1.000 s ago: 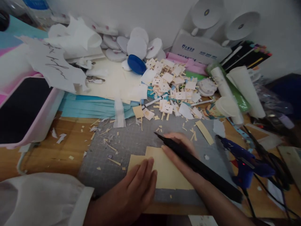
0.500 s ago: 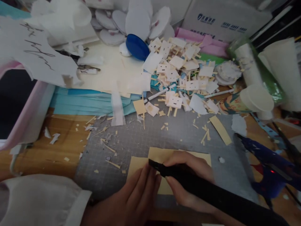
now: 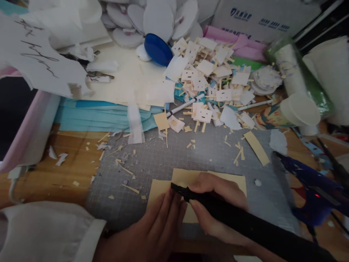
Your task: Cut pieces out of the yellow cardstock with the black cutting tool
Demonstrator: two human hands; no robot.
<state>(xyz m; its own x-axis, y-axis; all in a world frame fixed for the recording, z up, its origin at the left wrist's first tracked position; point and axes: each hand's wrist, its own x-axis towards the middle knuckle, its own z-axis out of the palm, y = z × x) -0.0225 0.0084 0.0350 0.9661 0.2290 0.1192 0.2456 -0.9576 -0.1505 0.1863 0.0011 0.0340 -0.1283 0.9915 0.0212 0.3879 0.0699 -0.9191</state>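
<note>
My left hand (image 3: 160,222) lies flat, fingers stretched out together, over a piece of pale yellow paper (image 3: 159,187) on the grey cutting mat (image 3: 209,149). My right hand (image 3: 218,203) grips a long black utility knife (image 3: 231,214). Its dark blade end reaches the paper right at my left fingertips. A wider sheet of the same yellow paper (image 3: 188,174) lies under my right hand, partly covered by it. The blade's contact with the paper is too dark to make out.
Small paper figures (image 3: 203,114) with drawn faces pile up behind the mat. Paper scraps (image 3: 131,187) litter the left side. A blue glue gun (image 3: 308,189) with a red light sits at right, near a paper cup (image 3: 289,112). Blue sheets (image 3: 103,116) are stacked at back left.
The view has shifted slightly. The knife tip has moved very little along the paper edge, and both hands keep nearly the same pose.
</note>
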